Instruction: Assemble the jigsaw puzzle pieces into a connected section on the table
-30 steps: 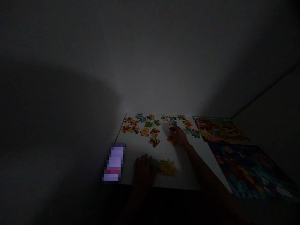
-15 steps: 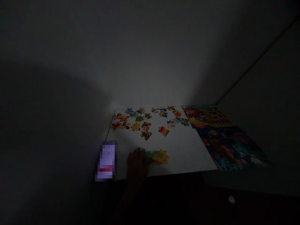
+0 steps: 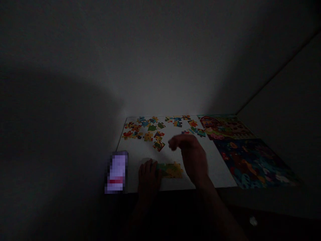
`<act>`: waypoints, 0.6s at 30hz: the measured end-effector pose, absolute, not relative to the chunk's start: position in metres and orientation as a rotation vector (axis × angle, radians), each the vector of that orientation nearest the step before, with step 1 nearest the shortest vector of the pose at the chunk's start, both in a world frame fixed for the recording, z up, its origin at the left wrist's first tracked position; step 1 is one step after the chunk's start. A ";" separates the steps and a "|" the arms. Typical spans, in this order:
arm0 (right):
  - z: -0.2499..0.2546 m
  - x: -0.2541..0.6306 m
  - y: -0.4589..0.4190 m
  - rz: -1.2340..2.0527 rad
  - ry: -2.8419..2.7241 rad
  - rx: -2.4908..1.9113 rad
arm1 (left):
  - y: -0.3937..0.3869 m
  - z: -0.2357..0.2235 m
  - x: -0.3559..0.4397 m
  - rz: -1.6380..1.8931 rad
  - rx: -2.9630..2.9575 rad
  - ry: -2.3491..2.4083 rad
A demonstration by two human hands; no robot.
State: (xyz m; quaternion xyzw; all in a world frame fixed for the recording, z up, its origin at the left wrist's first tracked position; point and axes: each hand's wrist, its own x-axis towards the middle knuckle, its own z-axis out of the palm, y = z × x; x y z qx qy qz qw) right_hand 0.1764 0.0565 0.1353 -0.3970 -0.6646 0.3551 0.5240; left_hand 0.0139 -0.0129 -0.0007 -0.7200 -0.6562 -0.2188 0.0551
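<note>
A phone [image 3: 116, 170], its glowing screen blurred into blocks, lies at the front left corner of the surface [image 3: 220, 174]. Toward the back right corner lies a farm picture [image 3: 225, 127]; a dark blue picture [image 3: 253, 164] lies before it, toward the front right corner. A grey wall [image 3: 160, 67] rises behind the back edge. Below the front edge, far right, shows a small white thing [image 3: 253, 221], too dim to name.
</note>
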 end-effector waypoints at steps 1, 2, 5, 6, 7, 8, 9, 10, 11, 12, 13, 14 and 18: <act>0.126 0.172 0.077 0.856 -1.575 -1.040 | -0.013 -0.001 0.014 -0.675 -2.187 -1.990; 0.113 0.168 0.097 0.862 -1.566 -1.164 | -0.013 -0.001 0.014 -0.686 -2.186 -1.989; 0.070 0.157 0.149 0.834 -1.648 -1.560 | -0.013 -0.001 0.014 -0.710 -2.170 -1.995; 0.056 0.154 0.159 0.788 -1.710 -1.624 | -0.013 -0.001 0.014 -0.714 -2.167 -1.996; 0.045 0.152 0.166 0.748 -1.773 -1.684 | -0.014 -0.001 0.014 -0.715 -2.166 -1.998; 0.036 0.150 0.170 0.703 -1.833 -1.728 | -0.014 -0.002 0.013 -0.713 -2.166 -2.000; 0.030 0.148 0.171 0.657 -1.888 -1.758 | -0.014 -0.002 0.013 -0.709 -2.165 -2.003; 0.026 0.147 0.171 0.617 -1.932 -1.784 | -0.014 -0.002 0.013 -0.704 -2.165 -2.004; 0.023 0.146 0.170 0.582 -1.964 -1.803 | -0.014 -0.002 0.013 -0.699 -2.165 -2.004; 0.022 0.145 0.169 0.555 -1.986 -1.815 | -0.014 -0.002 0.013 -0.694 -2.166 -2.004; 0.022 0.144 0.169 0.543 -1.999 -1.828 | -0.014 -0.001 0.013 -0.689 -2.167 -2.004; 0.022 0.144 0.169 0.542 -2.003 -1.840 | -0.014 -0.001 0.014 -0.683 -2.169 -2.005; 0.020 0.145 0.177 0.601 -1.963 -1.861 | -0.013 0.000 0.014 -0.678 -2.169 -1.999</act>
